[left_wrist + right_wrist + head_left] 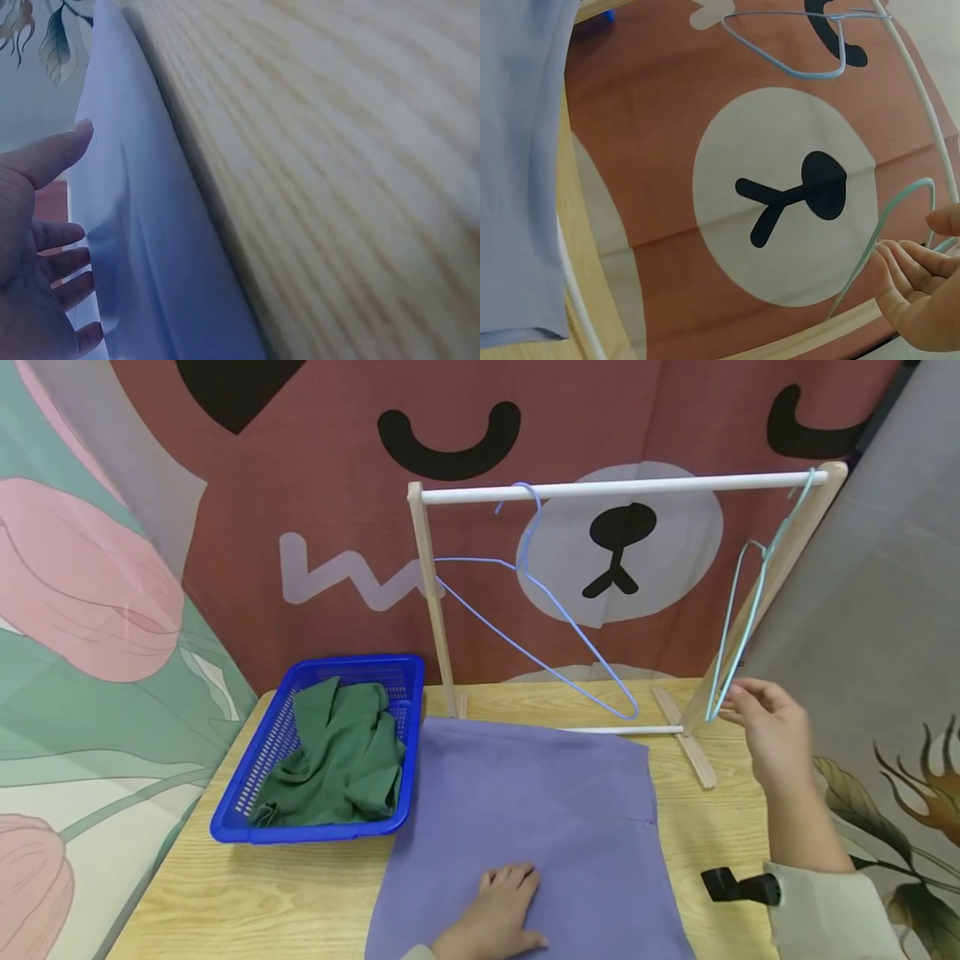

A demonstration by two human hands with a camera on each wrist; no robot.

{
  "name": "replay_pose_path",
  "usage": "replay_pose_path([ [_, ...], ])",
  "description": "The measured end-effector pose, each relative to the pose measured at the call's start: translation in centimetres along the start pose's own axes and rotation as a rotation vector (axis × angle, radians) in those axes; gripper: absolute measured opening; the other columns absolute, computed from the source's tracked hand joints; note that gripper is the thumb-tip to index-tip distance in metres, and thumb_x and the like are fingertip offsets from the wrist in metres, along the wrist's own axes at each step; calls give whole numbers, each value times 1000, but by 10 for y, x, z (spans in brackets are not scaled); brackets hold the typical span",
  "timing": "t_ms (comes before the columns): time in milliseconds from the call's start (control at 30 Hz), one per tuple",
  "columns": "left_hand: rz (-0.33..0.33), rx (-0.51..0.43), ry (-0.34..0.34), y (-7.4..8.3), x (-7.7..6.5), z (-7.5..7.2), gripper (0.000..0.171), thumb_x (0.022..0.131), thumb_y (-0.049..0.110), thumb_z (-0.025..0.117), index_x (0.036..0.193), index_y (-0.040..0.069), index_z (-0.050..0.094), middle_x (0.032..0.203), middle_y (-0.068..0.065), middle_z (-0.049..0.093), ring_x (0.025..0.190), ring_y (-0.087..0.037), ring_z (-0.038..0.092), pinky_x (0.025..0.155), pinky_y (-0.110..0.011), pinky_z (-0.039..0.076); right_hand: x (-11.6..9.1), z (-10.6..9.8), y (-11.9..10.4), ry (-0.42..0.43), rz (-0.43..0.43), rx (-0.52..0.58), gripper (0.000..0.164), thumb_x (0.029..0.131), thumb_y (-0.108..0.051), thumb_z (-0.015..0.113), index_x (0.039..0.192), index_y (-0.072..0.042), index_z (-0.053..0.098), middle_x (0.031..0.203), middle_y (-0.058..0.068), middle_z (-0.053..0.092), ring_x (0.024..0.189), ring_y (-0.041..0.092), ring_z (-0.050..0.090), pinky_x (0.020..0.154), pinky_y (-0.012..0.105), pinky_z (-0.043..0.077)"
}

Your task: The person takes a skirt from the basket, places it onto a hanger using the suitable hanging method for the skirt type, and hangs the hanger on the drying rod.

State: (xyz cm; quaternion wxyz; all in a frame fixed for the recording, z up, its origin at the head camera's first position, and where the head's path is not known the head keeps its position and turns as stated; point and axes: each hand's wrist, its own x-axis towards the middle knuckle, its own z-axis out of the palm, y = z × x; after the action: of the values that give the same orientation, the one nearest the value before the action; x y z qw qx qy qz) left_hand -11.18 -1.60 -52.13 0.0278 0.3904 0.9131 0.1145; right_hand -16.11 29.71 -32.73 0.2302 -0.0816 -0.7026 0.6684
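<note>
A purple cloth (540,802) lies spread over the table. My left hand (498,914) rests on it near the front, fingers extended; the left wrist view shows the fingertips at the fabric. On the right, a mint-green hanger (757,585) hangs by its hook from the rack's white rail. My right hand (776,735) is at the hanger's lower end, fingertips right beside the wire. In the right wrist view, a gap shows between the thumb and the loosely bent fingers (907,277). A blue hanger (573,627) hangs farther left on the rail.
The rack has wooden side posts (433,602), a white top rail (630,487) and a wooden foot (686,739) on the table (187,893). A blue basket (225,814) at the left holds a green cloth (337,760). A printed curtain (330,435) hangs close behind.
</note>
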Motion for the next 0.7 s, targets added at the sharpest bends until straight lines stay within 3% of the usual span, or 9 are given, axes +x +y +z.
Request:
replay_pose_path([
  [233,38,22,-77,10,8,3,78,67,58,59,125,9,41,125,-4,37,114,-18,34,85,-36,30,6,5,-4,-46,-18,184,20,85,-17,53,98,-3,50,86,5,50,76,10,53,65,15,47],
  [433,67,31,-181,23,16,6,80,67,62,55,127,13,37,126,0,33,116,-16,30,88,-40,28,11,9,-10,-53,-7,201,24,85,-18,54,99,0,47,83,4,55,76,10,55,66,17,47],
  [700,167,6,-230,35,22,5,73,72,63,48,127,17,37,123,4,34,113,-12,31,86,-35,29,16,14,-15,-98,-17,204,29,85,-18,53,101,4,44,81,2,58,75,9,58,67,17,47],
])
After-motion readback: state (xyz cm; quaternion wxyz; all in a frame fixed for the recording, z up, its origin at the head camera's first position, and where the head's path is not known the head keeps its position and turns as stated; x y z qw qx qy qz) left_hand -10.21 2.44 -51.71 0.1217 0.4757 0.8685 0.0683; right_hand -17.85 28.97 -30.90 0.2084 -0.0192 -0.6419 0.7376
